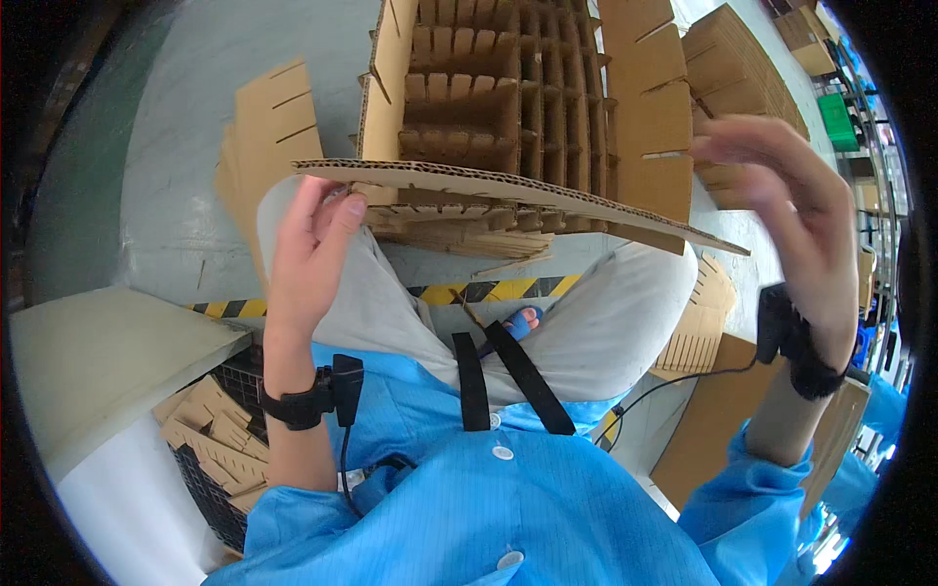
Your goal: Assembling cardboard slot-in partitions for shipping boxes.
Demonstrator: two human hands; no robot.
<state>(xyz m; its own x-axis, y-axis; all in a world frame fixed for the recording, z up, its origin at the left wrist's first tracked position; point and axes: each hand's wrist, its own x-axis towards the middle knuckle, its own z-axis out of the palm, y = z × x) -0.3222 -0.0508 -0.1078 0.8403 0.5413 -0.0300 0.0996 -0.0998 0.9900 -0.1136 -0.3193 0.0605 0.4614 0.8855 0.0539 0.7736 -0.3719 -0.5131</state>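
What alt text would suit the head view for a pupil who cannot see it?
The person's left hand holds a cardboard sheet at the near side of a cardboard grid; the right hand, blurred, is by its right side. More cardboard pieces lie on the floor.

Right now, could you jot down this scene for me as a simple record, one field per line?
Left hand: gripping the left end of a long cardboard strip
Right hand: raised, fingers curved, blurred; contact with cardboard unclear
In front: a slotted cardboard divider grid, with the strip across its near end
Beyond the grid, left: flat slotted cardboard pieces
Beyond the grid, right: stacked cardboard sheets
Lower left: black crate holding cardboard scraps
Floor: black-and-yellow tape
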